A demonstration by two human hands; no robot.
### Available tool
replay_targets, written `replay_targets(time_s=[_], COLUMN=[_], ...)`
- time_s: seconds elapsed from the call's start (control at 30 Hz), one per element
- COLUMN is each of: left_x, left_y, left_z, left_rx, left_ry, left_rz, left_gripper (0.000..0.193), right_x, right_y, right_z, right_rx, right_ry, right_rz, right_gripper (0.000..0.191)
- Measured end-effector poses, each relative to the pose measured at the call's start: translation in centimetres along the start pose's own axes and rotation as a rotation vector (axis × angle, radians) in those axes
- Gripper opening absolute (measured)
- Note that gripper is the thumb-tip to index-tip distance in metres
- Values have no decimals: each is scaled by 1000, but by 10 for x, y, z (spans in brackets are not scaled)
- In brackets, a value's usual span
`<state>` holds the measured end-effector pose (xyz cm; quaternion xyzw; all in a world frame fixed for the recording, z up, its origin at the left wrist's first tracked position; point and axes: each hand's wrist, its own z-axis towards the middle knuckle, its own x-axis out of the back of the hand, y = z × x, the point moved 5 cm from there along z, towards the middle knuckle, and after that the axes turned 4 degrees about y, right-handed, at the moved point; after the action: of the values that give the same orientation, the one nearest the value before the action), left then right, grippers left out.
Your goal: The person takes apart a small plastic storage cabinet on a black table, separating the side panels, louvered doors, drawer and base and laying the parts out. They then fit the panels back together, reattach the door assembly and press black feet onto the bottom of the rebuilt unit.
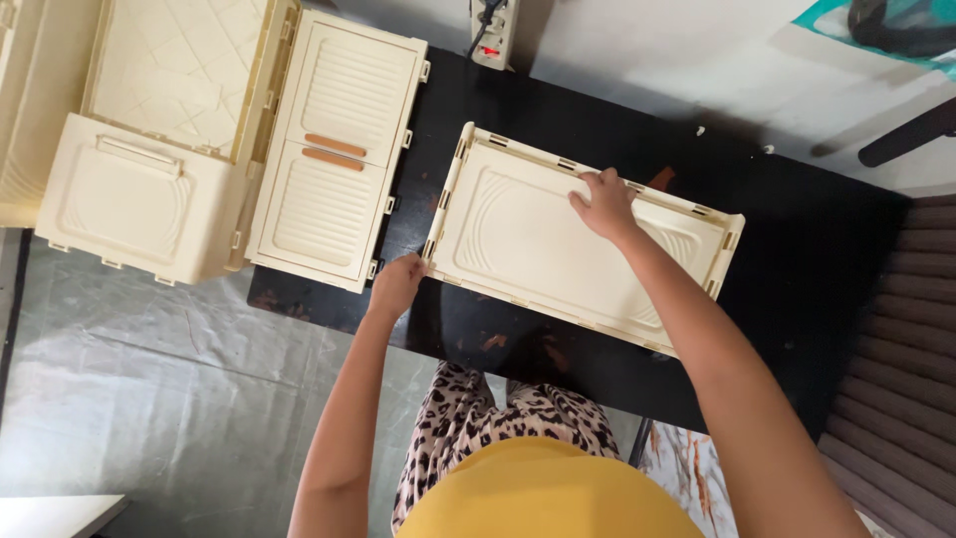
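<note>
A cream plastic panel [518,249] with a raised rim lies flat on a black table [797,249]. My left hand [396,284] grips the panel's near left corner. My right hand [602,204] rests with fingers spread on the panel's far edge, pressing on it. To the left, a cream door panel [334,149] with two brown handles lies on the table's left end.
A cream box part [139,204] and a quilted-pattern panel [179,60] stand left of the table. A power strip [493,30] with a lit red switch lies at the table's far edge. Grey floor below left, ribbed dark seat at right.
</note>
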<state>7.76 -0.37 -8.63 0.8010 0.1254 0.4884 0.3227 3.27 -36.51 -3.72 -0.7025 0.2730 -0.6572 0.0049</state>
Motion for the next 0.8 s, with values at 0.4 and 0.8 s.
replay_targets(time_s=[0.4, 0.8], left_x=[12, 22], left_y=[15, 54], left_z=[16, 34], left_rx=[-188, -453], left_ry=[87, 74], left_rz=[-99, -186], left_gripper=[11, 39], right_x=[32, 46], right_y=[-15, -42], right_z=[-24, -54], right_rx=[33, 129], right_ry=[70, 55], right_rz=[111, 107], right_gripper=[37, 41])
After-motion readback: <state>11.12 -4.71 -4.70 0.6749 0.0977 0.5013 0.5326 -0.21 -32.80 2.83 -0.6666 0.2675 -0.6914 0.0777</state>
